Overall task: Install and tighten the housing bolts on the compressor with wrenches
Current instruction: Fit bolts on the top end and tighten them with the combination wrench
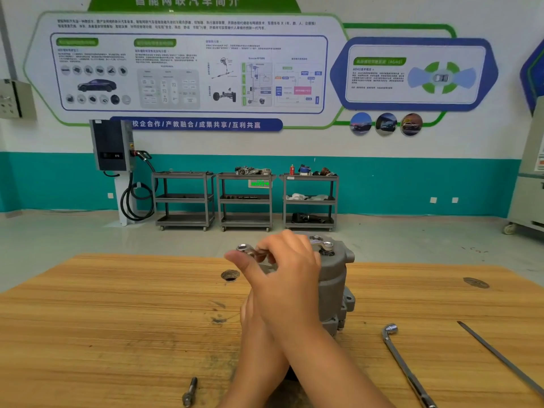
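Two arms cross: right hand (284, 270) fingers clamp wrench (245, 248) atop compressor (335, 278); left hand (249, 315) fingers unseen.

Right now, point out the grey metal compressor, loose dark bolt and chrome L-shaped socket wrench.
grey metal compressor (334, 278): head view, side wall.
loose dark bolt (190, 391): head view, shank.
chrome L-shaped socket wrench (404, 368): head view, handle.

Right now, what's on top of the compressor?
A wrench lies across the top of the compressor, one ring end seated at the right rim. The right hand grips its shaft and covers the top's left side, so any bolts there are hidden.
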{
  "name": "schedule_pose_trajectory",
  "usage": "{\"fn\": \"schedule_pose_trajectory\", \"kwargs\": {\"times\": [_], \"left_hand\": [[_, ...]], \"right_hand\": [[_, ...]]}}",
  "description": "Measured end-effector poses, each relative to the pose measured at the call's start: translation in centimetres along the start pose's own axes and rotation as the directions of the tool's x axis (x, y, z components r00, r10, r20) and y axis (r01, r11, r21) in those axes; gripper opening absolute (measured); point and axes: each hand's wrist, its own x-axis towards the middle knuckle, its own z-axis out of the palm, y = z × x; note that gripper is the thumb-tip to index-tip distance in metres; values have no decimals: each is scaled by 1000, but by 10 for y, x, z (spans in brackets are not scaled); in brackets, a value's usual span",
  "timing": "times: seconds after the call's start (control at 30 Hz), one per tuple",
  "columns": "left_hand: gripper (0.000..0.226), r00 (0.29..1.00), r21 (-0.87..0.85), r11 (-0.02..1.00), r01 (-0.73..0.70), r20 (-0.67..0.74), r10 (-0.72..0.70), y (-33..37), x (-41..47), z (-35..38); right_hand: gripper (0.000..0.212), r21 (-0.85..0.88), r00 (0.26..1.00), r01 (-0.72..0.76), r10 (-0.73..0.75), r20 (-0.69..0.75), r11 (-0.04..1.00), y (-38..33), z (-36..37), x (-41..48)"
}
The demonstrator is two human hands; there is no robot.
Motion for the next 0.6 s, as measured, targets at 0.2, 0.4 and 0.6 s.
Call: {"fn": "schedule_pose_trajectory", "kwargs": {"times": [0.2,0.4,0.6], "left_hand": [[47,998,-122,991,51,47,-46,0,1,0],[107,996,-185,982,30,88,-14,-4,-6,-7],[101,998,-259,966,1,67,17,-4,-10,-8]], "right_hand": [[57,146,998,47,-40,-48,988,-1,-6,5],[50,464,997,78,-56,-61,882,8,-40,24],[69,937,848,-168,530,-22,308,40,-82,57]]}}
